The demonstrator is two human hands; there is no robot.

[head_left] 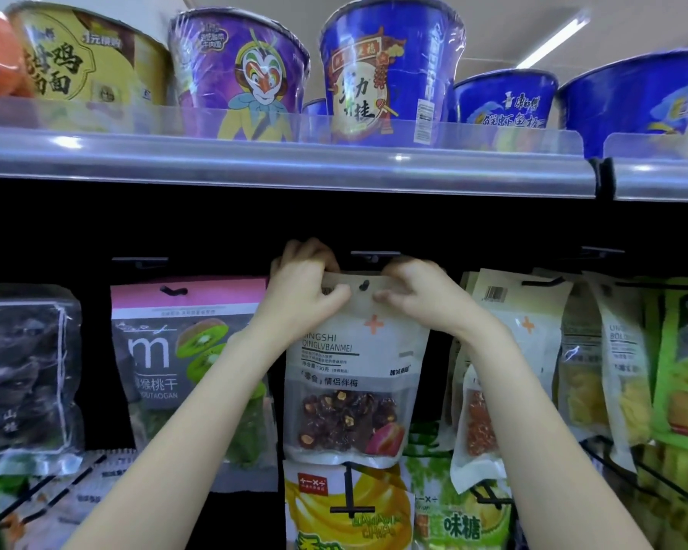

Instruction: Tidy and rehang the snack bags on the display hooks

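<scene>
Plum snack bag (354, 367) top edge pinched between left hand (302, 295) and right hand (418, 299).

The plum bag (354, 375) reads "QINGLVBANMEI" and "130". The kiwi bag (183, 351) shows a large "m". The pouch below (453, 522) reads "味糖".

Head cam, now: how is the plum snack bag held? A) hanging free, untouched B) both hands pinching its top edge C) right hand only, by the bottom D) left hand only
B: the left hand and right hand each pinch the top edge of the plum snack bag, either side of its hang hole.
</scene>
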